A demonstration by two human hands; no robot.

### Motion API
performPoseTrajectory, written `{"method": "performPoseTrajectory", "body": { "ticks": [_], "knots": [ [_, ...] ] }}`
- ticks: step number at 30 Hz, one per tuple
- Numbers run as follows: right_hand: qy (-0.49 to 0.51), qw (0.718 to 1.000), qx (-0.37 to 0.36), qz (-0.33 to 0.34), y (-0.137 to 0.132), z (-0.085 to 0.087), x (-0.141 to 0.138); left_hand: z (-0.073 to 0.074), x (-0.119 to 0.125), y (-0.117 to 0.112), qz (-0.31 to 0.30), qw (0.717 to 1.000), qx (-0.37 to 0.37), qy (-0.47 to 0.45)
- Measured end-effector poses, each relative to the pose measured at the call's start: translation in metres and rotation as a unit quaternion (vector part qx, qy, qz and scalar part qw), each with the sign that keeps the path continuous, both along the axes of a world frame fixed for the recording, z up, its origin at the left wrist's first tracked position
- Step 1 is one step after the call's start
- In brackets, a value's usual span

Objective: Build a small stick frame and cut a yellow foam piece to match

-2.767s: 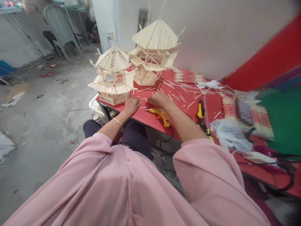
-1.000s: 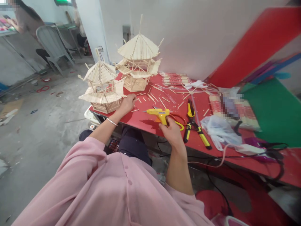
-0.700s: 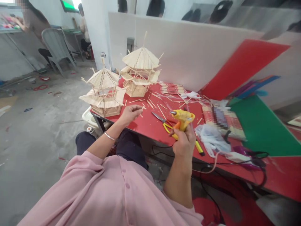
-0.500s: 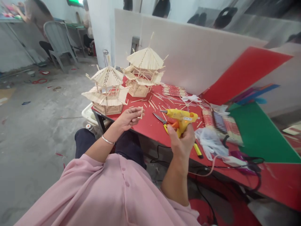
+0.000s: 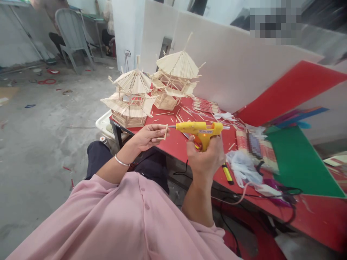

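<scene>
mid-frame, right hand grips the glue gun; left hand pinches light, brittle sticks by their ends.

The person wears a loose pale-pink top with wide elbow-length sleeves and small matching buttons down the front. Both forearms are bare. A thin silver bangle circles the wrist of the left hand. The trousers are dark, possibly navy.
</scene>
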State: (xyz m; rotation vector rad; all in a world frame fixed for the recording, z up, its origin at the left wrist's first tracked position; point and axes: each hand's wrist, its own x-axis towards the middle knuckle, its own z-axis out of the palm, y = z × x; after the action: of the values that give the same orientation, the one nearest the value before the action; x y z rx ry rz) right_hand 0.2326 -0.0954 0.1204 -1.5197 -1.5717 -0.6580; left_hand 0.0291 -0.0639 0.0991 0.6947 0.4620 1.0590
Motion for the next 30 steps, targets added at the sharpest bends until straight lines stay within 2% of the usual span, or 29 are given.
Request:
{"method": "performPoseTrajectory", "body": {
  "ticks": [6,17,30],
  "knots": [
    [-0.042,0.999,0.020,-0.006,0.0017,-0.0040,0.0046,-0.0023,0.0027,0.0014,-0.013,1.000,0.006,0.006],
    [-0.011,1.000,-0.017,-0.006,0.0001,-0.0037,0.0026,-0.0022,0.0022,-0.0014,-0.016,1.000,-0.004,-0.002],
    [-0.020,1.000,-0.010,-0.010,-0.0007,-0.0057,0.0033,-0.0056,0.0024,-0.0019,-0.003,1.000,-0.004,0.008]
  ]
}}
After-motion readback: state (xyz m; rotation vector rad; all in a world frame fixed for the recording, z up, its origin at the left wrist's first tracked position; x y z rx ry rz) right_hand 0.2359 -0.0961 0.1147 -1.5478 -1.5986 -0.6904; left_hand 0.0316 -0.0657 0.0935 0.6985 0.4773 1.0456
